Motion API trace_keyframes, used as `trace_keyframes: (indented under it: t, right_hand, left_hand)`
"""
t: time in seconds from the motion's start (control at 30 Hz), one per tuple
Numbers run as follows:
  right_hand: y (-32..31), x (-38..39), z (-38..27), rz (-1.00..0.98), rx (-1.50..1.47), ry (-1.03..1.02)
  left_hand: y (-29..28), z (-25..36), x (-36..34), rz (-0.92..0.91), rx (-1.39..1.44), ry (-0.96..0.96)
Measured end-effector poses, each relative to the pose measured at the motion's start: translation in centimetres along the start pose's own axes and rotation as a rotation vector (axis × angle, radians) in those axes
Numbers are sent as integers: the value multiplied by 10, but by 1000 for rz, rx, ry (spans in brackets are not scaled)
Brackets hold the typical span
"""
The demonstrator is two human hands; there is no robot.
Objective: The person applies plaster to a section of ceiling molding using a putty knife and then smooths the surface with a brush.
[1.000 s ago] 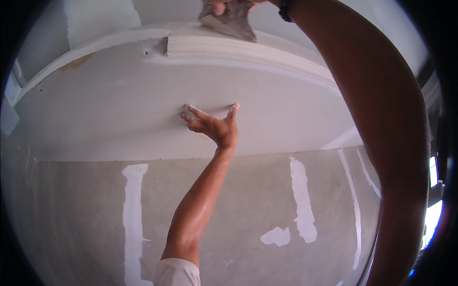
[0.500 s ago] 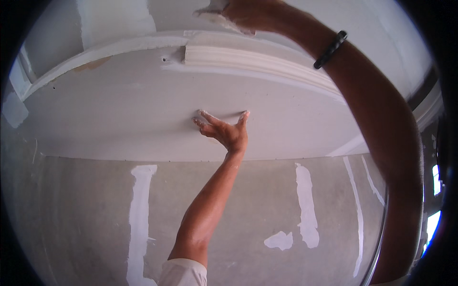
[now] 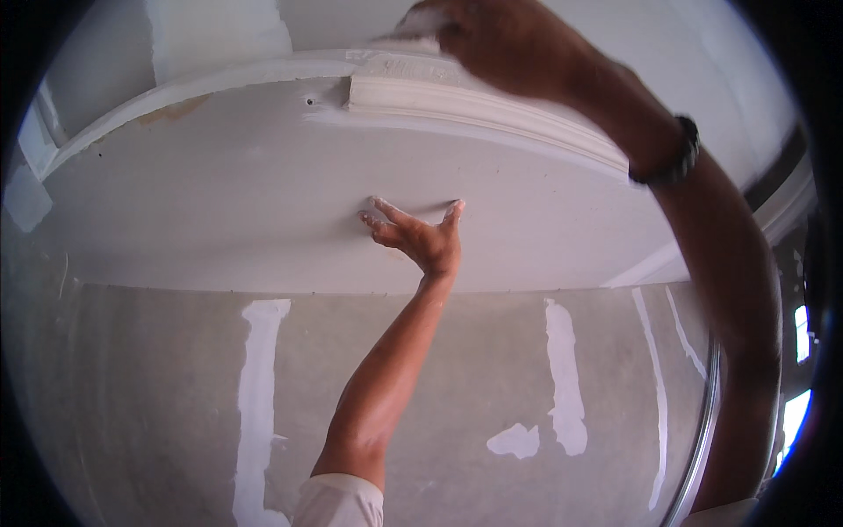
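My left hand (image 3: pixel 417 235) is raised with its fingers spread, the tips on the smooth grey panel (image 3: pixel 237 211). White compound coats those fingertips. Higher up, my right hand (image 3: pixel 509 44), with a dark beaded bracelet (image 3: pixel 676 158) at the wrist, is curled near the end of a cream crown moulding (image 3: pixel 457 104). A thin, whitish flat edge (image 3: pixel 408 37) sticks out from its fingers; blur hides whether this is a tool or a lump of compound. The moulding runs along the panel's upper edge, its left end cut off, with white compound on its top.
Left of the moulding, a bare curved ledge (image 3: pixel 202 81) continues, with a small hole (image 3: pixel 309 102) below it. A grey wall (image 3: pixel 421 378) with white filler strips (image 3: pixel 257 395) stands below the panel. At the right edge are bright openings (image 3: pixel 797 422).
My right hand has swung down and to the right, closer to the moulding, and its wrist has turned. My left hand stays spread on the panel. The view has shifted slightly.
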State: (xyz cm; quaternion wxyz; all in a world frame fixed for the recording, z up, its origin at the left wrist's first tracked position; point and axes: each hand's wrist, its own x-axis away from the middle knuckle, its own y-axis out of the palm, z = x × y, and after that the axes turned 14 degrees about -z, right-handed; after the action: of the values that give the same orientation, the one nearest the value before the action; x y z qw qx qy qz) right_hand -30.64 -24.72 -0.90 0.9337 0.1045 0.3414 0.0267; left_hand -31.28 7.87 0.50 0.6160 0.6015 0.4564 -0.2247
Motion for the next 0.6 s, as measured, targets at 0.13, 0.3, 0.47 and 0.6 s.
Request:
trace_keyframes:
  t: [0.13,0.3,0.47,0.6]
  right_hand:
    - [-8,-20,26,-29,31,-76]
    - [1,-58,43,-228,-113,29]
    - [-3,-35,56,-302,6,198]
    - [-18,-20,53,-511,-94,197]
  left_hand:
    - [-2,6,0,-10,14,16]
    - [1,10,4,-39,26,-39]
    - [2,12,3,-37,35,-33]
    - [-4,9,-2,-4,-1,-43]
